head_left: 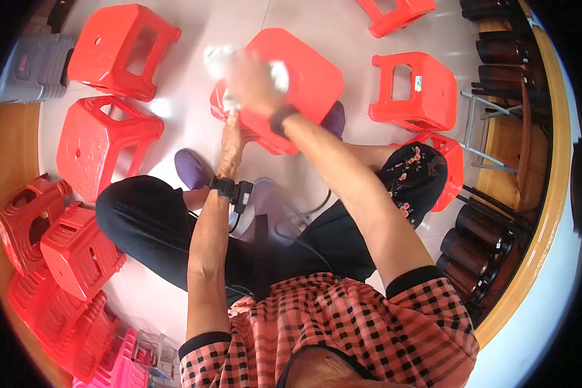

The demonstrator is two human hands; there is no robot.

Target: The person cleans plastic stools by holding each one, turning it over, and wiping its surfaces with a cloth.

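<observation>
A red plastic stool (pixel 313 74) stands tilted on the floor in front of my legs. My right hand (pixel 255 84), smeared by motion, is closed on a white cloth (pixel 218 61) over the stool's left side. Cloth shows on both sides of that hand. Below it, my left hand (pixel 231 139) grips the near left part of the stool, and some of its fingers are hidden. A black strap with a small device (pixel 233 191) is on my left wrist, and a dark band (pixel 282 120) circles the right one.
Two red stools (pixel 110 136) stand at left, beside stacked grey stools (pixel 35 68). More red stools (pixel 77 252) are piled at lower left. Another red stool (pixel 417 90) sits to the right. Dark brown cylindrical items (pixel 478 239) line the right shelf.
</observation>
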